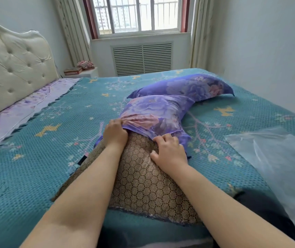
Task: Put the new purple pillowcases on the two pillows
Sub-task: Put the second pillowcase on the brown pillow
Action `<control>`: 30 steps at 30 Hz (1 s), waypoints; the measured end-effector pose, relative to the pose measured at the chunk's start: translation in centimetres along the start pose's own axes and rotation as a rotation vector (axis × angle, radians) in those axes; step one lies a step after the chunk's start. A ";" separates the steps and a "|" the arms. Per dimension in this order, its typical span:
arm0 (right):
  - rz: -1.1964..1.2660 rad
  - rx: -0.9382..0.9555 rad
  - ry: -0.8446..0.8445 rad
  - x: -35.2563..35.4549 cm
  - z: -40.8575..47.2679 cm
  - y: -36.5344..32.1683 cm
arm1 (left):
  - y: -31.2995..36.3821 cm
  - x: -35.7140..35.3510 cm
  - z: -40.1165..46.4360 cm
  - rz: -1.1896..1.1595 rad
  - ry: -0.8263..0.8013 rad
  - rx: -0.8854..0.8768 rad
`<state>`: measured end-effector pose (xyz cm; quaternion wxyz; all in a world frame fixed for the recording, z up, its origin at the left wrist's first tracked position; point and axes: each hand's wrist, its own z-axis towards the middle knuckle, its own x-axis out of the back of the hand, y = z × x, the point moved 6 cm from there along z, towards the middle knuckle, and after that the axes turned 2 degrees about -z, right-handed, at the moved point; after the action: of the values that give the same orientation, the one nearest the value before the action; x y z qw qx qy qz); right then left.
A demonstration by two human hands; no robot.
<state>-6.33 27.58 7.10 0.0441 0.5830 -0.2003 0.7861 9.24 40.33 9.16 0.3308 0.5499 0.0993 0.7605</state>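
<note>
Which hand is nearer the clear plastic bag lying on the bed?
Right. The right hand grips the pillowcase edge on the pillow, on the side toward the plastic bag. The left hand grips the opposite edge, farther away.

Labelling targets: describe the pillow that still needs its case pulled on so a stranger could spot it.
Start at the teal bedspread and go to its near edge, between the person's forearms. There lies the brown pillow with a honeycomb mesh pattern, its far end inside a purple floral pillowcase that both hands grip. The other pillow behind it is fully purple.
</note>
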 end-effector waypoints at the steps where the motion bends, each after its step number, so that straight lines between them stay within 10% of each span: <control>1: 0.006 -0.009 0.000 -0.2 -0.1 0.1 | -0.6 0.3 0.1 -0.052 0.042 0.019; 7: 0.180 -0.361 -0.134 -2.4 0.0 1.8 | 4.0 1.5 -6.2 -0.047 0.175 -0.547; 12: 0.134 -0.104 0.354 -1.2 -0.4 -1.3 | 4.2 2.0 -9.0 -0.025 0.252 -0.741; 17: 0.278 -0.381 0.345 -2.6 0.6 7.4 | 1.6 2.5 -10.1 0.014 0.259 -0.896; 21: 0.551 -0.599 0.293 -4.3 -2.8 11.6 | -2.0 1.9 -9.2 0.068 0.205 -0.742; 30: 0.053 0.263 0.243 -0.4 -7.9 -1.7 | -12.9 1.7 -6.8 -0.116 0.165 0.105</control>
<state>-12.77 32.07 5.30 -0.0293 0.4792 -0.1040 0.8711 7.86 52.65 1.26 0.3356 0.4953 0.1975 0.7766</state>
